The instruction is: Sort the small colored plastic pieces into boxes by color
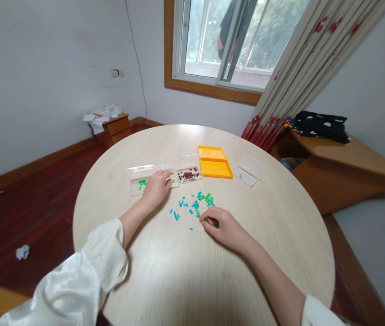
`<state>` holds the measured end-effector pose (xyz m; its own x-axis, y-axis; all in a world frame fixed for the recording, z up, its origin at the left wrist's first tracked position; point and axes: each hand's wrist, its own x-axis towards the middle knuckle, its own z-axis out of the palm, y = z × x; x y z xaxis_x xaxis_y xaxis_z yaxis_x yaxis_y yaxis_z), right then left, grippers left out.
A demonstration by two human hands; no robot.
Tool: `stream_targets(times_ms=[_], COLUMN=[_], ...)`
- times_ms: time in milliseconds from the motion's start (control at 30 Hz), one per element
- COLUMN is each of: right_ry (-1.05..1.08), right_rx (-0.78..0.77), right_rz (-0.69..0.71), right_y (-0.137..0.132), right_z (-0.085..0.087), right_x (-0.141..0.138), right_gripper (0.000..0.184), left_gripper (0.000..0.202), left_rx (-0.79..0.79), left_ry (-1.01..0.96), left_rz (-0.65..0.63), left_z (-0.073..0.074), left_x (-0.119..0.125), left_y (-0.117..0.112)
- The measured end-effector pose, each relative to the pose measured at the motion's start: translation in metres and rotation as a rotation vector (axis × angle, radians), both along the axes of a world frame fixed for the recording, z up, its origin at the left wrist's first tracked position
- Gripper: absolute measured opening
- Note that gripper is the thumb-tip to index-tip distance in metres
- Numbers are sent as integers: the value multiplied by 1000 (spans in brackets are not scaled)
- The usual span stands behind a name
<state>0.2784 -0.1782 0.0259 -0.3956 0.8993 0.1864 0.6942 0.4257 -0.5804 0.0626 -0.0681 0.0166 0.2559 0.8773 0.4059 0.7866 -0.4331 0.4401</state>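
My left hand (158, 188) is over a clear plastic box of whitish pieces (174, 182), fingers bent together at the tips; what they hold, if anything, is hidden. At the near right edge of a loose pile of small blue and green building bricks (196, 204), my right hand (222, 226) has thumb and forefinger pinched, and anything between them is too small to name. A few yellow bits lie among the bricks. Left of my left hand, a clear box (134, 188) contains green bricks (142, 183). Brown bricks (189, 174) fill part of another clear box (197, 179).
An orange two-part case (216, 170) lies open at the back of the round table (192, 280). To its right is a clear box (251, 181) with a few blue pieces. Beyond the table are a window (226, 45), a curtain (301, 59) and a wooden cabinet (328, 181).
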Motion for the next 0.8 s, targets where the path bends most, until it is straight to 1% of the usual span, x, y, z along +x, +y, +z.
stream_targets(times_ms=[100,167,267,333,433,533,600,700,800], right_ry=[-17,-23,-32,-32,-21,-19,-12,37,147], right_rx=[-12,-16,-28,-40,-58,-69,-68,-55,-64], right_rz=[0,-1,-4,-3,-9,-11,-12,-56,-122], right_y=[0,0,0,0,1,1,1,2,3], right_z=[2,3,2,1,0,-2,-3,-5,-5], right_x=[2,3,3,2,2,2,2,1,-1], right_gripper=[17,17,14,13,13,13,12,10,13], left_gripper=[25,20,12,16,21,17,12,9,10], left_rx=[5,22,15,-25,-90,-137,-161,-171,-144], left_ry=[-19,-35,-53,-58,-54,-39,-26,-17,-37], left_rz=[-11,-19,-77,-160,-351,-552,-654,-756,-793], left_z=[1,3,7,9,11,12,13,14,13], left_x=[1,2,6,10,17,24,28,30,30], left_y=[-2,-4,-10,-15,-25,-37,-43,-48,-48])
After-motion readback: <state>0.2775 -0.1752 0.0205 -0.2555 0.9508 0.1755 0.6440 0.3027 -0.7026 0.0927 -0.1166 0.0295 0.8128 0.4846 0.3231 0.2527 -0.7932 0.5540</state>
